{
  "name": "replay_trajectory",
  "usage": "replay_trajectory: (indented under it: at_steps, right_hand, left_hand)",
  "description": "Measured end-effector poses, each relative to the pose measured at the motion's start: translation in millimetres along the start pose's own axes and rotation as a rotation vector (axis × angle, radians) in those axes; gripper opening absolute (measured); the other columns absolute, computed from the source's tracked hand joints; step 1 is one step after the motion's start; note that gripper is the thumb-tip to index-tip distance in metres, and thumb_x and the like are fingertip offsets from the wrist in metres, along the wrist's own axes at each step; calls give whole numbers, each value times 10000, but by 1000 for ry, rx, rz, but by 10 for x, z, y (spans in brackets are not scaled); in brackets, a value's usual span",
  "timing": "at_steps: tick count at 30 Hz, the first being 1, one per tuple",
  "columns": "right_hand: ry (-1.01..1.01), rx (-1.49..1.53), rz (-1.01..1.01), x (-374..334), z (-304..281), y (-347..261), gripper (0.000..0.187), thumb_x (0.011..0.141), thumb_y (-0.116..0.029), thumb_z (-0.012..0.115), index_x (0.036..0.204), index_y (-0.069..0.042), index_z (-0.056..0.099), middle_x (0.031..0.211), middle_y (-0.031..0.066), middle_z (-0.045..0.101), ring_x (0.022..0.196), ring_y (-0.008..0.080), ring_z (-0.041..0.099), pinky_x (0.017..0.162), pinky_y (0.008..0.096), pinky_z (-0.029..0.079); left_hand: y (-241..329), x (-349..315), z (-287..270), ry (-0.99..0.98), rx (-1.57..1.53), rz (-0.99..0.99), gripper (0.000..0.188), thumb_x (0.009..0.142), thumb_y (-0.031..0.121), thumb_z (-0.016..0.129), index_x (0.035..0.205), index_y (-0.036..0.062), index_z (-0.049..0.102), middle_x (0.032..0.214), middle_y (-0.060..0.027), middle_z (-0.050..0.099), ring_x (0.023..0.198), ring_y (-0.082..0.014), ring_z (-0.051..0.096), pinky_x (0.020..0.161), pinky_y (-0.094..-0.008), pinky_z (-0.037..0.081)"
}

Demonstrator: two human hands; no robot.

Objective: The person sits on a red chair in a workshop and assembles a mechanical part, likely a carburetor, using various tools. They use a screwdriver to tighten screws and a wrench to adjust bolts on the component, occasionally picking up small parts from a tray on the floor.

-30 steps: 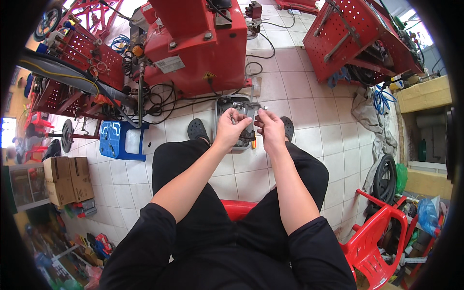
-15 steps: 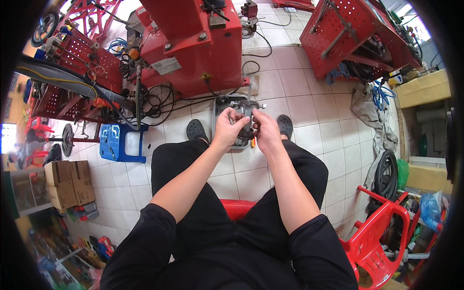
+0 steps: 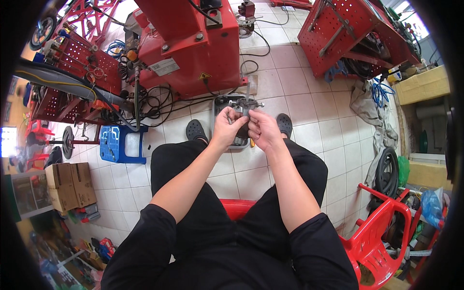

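Between my knees, my left hand (image 3: 227, 127) and my right hand (image 3: 264, 129) meet with their fingertips close together. My left hand is closed, its thumb pointing toward the right hand; what it grips is too small to name. The fingers of my right hand are curled in a pinch, and anything in them is hidden. Just beyond and below them is a dark grey metal mechanical part (image 3: 248, 103) with a rod standing up from it and a bolt-like end at its right. Under it lies a grey tray (image 3: 214, 110) on the floor, mostly covered by my hands.
A large red machine (image 3: 203, 60) stands ahead, with black cables (image 3: 162, 108) on the tiles. To the left are a blue stool (image 3: 113, 143) and cardboard boxes (image 3: 71, 186). A red perforated cabinet (image 3: 338, 43) is at far right; a red plastic chair (image 3: 379, 241) stands near right.
My right hand has turned slightly, its fingers curling in closer to the left hand. The left hand stays almost in place. More of the metal part's upper end now shows.
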State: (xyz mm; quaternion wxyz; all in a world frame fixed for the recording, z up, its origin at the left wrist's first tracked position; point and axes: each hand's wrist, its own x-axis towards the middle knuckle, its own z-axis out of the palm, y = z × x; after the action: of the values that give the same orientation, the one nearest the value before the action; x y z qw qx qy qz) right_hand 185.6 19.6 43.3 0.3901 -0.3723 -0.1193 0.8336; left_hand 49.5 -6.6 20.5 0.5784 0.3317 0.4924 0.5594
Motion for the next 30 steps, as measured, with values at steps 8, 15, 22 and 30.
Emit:
replay_trajectory:
  at_steps: [8, 15, 22, 30]
  right_hand:
    - [5, -3, 18, -12, 30, -7, 235, 909, -138, 551, 727, -164, 404, 556, -76, 339, 382, 44, 293, 342, 211, 214]
    - [-25, 38, -46, -20, 59, 33, 148, 902, -130, 573, 795, -136, 470, 573, -76, 364, 389, 35, 293, 348, 217, 220]
    - [60, 41, -105, -37, 94, 98, 106, 920, -122, 543, 831, -113, 486, 594, -59, 399, 389, 43, 316, 354, 218, 241]
    - [21, 50, -36, -34, 75, 97, 74, 931, -121, 517, 859, -130, 499, 548, -76, 341, 383, 45, 297, 343, 208, 234]
  left_hand:
    - [14, -3, -6, -11, -152, -71, 348, 784, -9, 691, 748, 120, 370, 810, -7, 536, 807, -78, 503, 732, -218, 425]
    - [34, 8, -29, -25, -122, -110, 348, 791, -2, 690, 756, 120, 366, 819, -9, 545, 792, -70, 503, 712, -210, 425]
    - [40, -2, -1, -67, -22, -35, 350, 798, 15, 690, 782, 132, 361, 877, -22, 563, 808, -76, 508, 724, -221, 420]
    - [64, 2, -10, -47, -14, 3, 357, 805, 7, 673, 775, 126, 337, 868, -41, 593, 811, -79, 525, 720, -229, 432]
